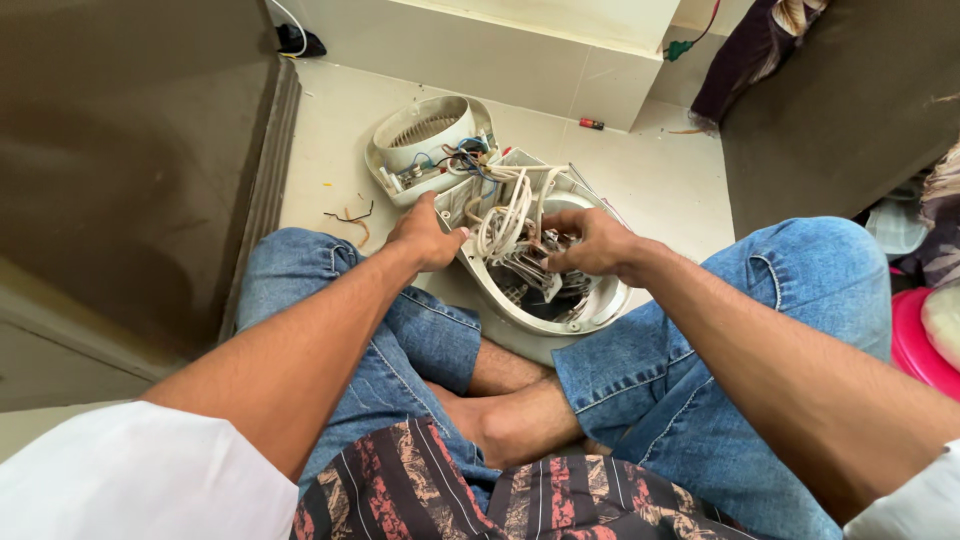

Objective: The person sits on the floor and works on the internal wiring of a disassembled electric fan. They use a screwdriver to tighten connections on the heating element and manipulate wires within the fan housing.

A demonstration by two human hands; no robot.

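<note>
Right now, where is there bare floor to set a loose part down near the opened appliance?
Bare tile lies right of the opened housing, before the dark cabinet. A smaller patch sits left of the round grille part, beside wire scraps. Between the knees it is crowded: both hands, left, right, and the white wire bundle.

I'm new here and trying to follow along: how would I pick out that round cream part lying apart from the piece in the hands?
Start at the pale tiled floor ahead of the person's knees. Just beyond the opened casing lies the round cream housing. Unlike the casing, it has a ribbed grille inside and coloured wires at its edge.
</note>
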